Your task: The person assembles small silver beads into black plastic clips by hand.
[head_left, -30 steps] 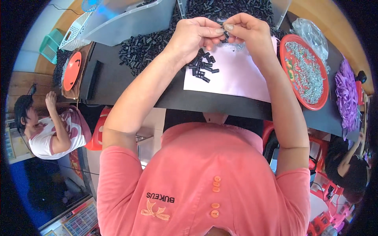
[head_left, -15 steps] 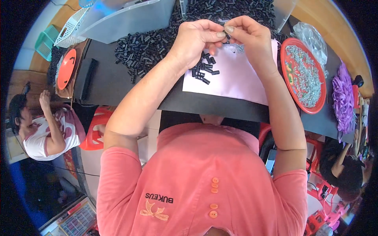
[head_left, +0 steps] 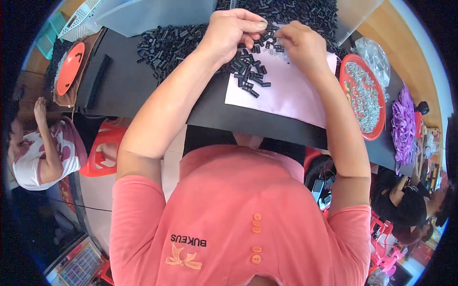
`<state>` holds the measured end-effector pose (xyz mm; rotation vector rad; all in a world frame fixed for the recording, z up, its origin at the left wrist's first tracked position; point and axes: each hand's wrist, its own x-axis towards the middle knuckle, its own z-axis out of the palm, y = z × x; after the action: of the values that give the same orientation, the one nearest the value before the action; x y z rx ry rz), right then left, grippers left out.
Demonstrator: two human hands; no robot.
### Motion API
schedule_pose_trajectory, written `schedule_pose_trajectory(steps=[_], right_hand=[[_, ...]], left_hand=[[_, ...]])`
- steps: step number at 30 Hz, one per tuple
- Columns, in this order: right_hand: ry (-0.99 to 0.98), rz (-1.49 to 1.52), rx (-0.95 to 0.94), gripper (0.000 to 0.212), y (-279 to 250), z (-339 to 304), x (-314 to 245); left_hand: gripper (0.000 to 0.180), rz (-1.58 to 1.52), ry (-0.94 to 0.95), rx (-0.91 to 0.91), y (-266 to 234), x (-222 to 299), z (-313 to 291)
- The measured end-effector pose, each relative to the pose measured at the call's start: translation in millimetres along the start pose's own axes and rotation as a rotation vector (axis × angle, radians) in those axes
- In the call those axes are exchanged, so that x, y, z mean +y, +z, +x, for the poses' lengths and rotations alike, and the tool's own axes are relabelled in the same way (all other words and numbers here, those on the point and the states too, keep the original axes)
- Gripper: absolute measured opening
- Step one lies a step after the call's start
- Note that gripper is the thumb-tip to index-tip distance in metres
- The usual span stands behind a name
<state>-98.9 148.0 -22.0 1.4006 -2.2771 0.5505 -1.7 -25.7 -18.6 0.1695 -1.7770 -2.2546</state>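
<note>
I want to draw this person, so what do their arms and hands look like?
Both arms are bare from the short sleeves of a salmon-pink shirt down. The left hand and right hand wear no gloves, and no rings, watch or bracelet show. The shirt has matching buttons and a small bow design.

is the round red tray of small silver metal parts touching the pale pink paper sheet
Apart. The head view shows a strip of black table between the red tray and the pink sheet.

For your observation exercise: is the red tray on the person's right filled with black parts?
No: the red tray holds small silvery metal pieces; the black parts lie on the pale sheet.
</note>
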Motion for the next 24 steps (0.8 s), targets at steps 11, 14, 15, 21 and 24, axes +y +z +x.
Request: schedule_pose_trajectory(steps=[11, 14, 15, 21, 24], right_hand=[[0.026, -0.058, -0.402, 0.013, -1, 31, 2], [-0.045, -0.063, -0.366, 0.013, -2, 27, 0], [-0.045, -0.062, -0.365, 0.013, -1, 25, 0], [-0.115, -0.143, -0.249, 0.013, 3, 13, -4], [-0.12, -0.159, -0.237, 0.013, 9, 12, -1]], left_hand=[[0.012, 0.011, -0.043, 0.039, 1, -3, -6], [0.013, 0.022, -0.044, 0.043, 2, -4, -5], [0.014, 0.019, -0.04, 0.04, 2, -4, -5], [0.014, 0.031, -0.062, 0.051, 3, -4, -4], [0.014, 0.027, -0.063, 0.04, 3, -5, -3]])
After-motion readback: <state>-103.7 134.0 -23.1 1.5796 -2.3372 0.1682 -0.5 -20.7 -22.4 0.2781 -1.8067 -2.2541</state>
